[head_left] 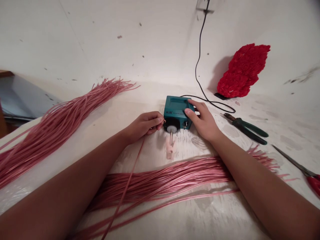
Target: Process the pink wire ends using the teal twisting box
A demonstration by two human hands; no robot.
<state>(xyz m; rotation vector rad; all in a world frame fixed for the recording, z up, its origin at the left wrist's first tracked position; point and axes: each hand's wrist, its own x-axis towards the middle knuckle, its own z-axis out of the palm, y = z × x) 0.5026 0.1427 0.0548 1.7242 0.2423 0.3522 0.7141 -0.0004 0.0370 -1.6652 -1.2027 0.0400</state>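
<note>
A person's bare left forearm point(82, 175) slanted in from the near left, the bare right forearm point(252, 176) from the near right. The ungloved left hand point(146, 127) pinched, fingers curled under the thumb. The ungloved right hand point(204, 120), farther right, showed its back, thumb and index finger spread apart.

I count two hands of mine, left hand point(151, 124) and right hand point(203, 121), and one teal machine point(176, 106). There are two bundles of pink wire — one far bundle point(77, 108), one near bundle point(175, 176) — with too many overlapping strands for me to number, plus one single wire point(132, 171) running to my left fingers. Around them I count one pair of pliers point(250, 131), one pair of scissors point(313, 183), one black cord point(199, 50) and one red ornament point(245, 71).
</note>
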